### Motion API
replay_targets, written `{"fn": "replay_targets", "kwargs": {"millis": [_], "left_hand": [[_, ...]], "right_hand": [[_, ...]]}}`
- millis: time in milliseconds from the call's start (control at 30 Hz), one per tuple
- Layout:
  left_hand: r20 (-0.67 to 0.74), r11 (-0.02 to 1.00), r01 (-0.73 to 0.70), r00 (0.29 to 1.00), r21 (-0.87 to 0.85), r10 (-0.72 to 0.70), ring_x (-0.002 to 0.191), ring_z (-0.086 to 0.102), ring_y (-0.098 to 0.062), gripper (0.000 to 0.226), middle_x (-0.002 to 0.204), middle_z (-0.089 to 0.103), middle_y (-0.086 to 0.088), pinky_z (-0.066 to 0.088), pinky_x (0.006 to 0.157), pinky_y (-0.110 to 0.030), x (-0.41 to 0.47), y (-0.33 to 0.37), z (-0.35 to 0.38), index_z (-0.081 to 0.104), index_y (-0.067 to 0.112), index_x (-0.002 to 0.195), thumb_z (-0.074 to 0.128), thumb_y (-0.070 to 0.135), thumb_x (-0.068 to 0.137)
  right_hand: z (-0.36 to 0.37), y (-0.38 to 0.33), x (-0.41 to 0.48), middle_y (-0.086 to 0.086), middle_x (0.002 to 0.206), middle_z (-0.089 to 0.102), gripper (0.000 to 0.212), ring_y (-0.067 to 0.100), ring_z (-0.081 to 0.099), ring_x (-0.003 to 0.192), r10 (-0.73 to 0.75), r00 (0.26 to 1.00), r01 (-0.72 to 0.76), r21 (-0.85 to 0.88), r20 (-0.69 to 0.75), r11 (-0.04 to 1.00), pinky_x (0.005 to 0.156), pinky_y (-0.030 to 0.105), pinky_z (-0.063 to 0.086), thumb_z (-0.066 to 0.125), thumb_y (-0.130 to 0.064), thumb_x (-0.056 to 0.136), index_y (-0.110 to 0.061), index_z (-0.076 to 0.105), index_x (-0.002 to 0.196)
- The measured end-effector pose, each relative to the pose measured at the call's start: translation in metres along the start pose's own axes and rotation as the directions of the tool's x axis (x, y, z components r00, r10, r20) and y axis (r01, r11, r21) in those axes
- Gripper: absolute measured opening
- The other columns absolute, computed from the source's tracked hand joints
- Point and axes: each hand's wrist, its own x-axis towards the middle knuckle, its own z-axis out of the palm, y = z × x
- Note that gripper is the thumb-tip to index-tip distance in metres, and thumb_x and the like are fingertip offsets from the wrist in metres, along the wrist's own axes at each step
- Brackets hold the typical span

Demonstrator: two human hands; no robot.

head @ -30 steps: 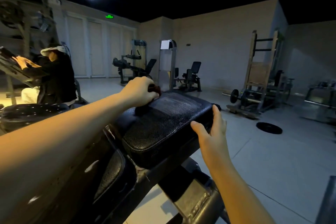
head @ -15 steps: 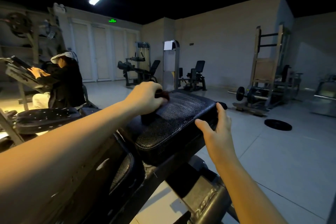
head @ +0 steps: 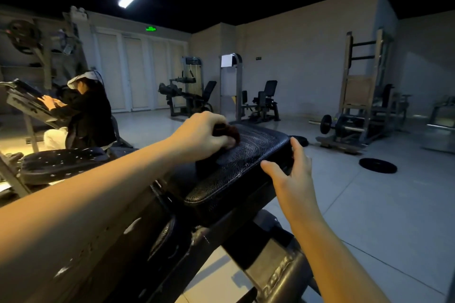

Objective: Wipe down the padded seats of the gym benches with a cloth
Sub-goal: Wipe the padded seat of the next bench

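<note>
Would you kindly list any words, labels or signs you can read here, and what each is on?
Nothing reads clearly.
Raised lettering on the grey metal frame tube: too distorted to read.
Green lit sign: blurred.
Small dark wall plaque: too small.

I log this site as a gym. Black padded bench point(head: 246, 155) before me. Leg machine point(head: 182, 96) and seated weight-stack machine point(head: 258, 101) at the far wall. Tall rack point(head: 364, 91). Barbell point(head: 327, 124). Loose weight plate point(head: 378, 165) on the floor point(head: 369, 216). One person point(head: 86, 110) at another station.
</note>
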Motion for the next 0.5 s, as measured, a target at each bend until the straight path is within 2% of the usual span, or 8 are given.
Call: {"fn": "replay_targets", "kwargs": {"millis": [67,133,200,267,300,367,433,500], "left_hand": [[0.074,0.985,-0.164,0.983,-0.049,0.168,0.076,0.062,-0.003,0.011,0.084,0.067,0.011,0.05,0.065,-0.021,-0.011,0.024,0.005,0.068,0.024,0.089,0.076,0.032,0.089],[0.056,0.983,-0.183,0.981,-0.02,0.184,0.079,0.063,-0.007,0.013,0.086,0.067,0.009,0.049,0.066,-0.025,-0.004,0.024,0.009,0.068,0.022,0.092,0.075,0.032,0.09],[-0.032,0.999,-0.017,0.999,0.047,0.019,0.087,0.065,-0.019,0.016,0.09,0.068,0.004,0.048,0.071,-0.033,0.017,-0.001,0.01,0.068,0.019,0.096,0.074,0.033,0.09],[-0.109,0.98,0.179,0.98,0.091,-0.169,0.092,0.065,-0.028,0.02,0.092,0.068,-0.003,0.045,0.071,-0.033,0.034,-0.023,0.009,0.067,0.017,0.094,0.074,0.035,0.089],[-0.119,0.973,0.212,0.972,0.087,-0.201,0.092,0.066,-0.03,0.019,0.09,0.068,-0.004,0.043,0.07,-0.033,0.039,-0.027,0.009,0.066,0.018,0.091,0.074,0.035,0.089],[-0.057,0.991,0.128,0.99,0.031,-0.126,0.088,0.068,-0.025,0.016,0.083,0.068,0.001,0.043,0.066,-0.03,0.039,-0.014,0.01,0.066,0.022,0.083,0.076,0.034,0.088],[0.053,0.988,-0.06,0.996,-0.14,0.068,0.079,0.068,-0.012,0.012,0.08,0.068,0.006,0.047,0.062,-0.026,0.028,0.013,0.013,0.068,0.025,0.083,0.078,0.032,0.087],[0.115,0.971,-0.182,0.973,-0.155,0.2,0.075,0.065,-0.006,0.011,0.083,0.068,0.007,0.05,0.063,-0.023,0.022,0.025,0.015,0.069,0.024,0.088,0.077,0.032,0.088]], "right_hand": [[0.0,0.002,0.001,-0.004,0.141,0.037,0.081,0.01,0.04,0.131,-0.003,1.0,0.003,-0.011,-0.004,1.0,0.112,0.036,0.039,0.072,-0.028,0.091,-0.03,0.027,0.158],[0.0,0.003,0.002,-0.004,0.142,0.037,0.081,0.012,0.042,0.131,-0.003,1.0,0.003,-0.013,-0.009,1.0,0.111,0.038,0.041,0.073,-0.028,0.091,-0.029,0.028,0.158],[-0.001,0.002,0.001,-0.005,0.141,0.038,0.08,0.009,0.041,0.128,-0.009,1.0,0.009,-0.007,-0.007,1.0,0.107,0.032,0.04,0.073,-0.027,0.091,-0.031,0.028,0.157],[-0.001,0.0,-0.001,-0.006,0.139,0.039,0.08,0.007,0.041,0.126,-0.011,1.0,0.011,0.004,-0.005,1.0,0.104,0.029,0.038,0.073,-0.027,0.09,-0.031,0.028,0.157],[-0.001,0.0,-0.002,-0.007,0.138,0.039,0.08,0.006,0.041,0.125,-0.011,1.0,0.011,0.01,-0.004,1.0,0.105,0.029,0.039,0.073,-0.027,0.09,-0.032,0.028,0.157],[0.0,0.001,-0.002,-0.008,0.136,0.039,0.08,0.005,0.042,0.123,-0.011,1.0,0.011,0.015,-0.002,1.0,0.106,0.031,0.042,0.073,-0.027,0.09,-0.032,0.028,0.156],[-0.001,0.001,0.0,-0.007,0.136,0.04,0.079,0.005,0.045,0.12,-0.005,1.0,0.005,0.017,-0.001,1.0,0.1,0.027,0.043,0.073,-0.026,0.09,-0.032,0.029,0.156],[-0.001,0.003,0.002,-0.006,0.135,0.04,0.079,0.007,0.046,0.122,-0.011,1.0,0.011,0.01,-0.006,1.0,0.098,0.025,0.043,0.074,-0.026,0.09,-0.032,0.031,0.155]]}}
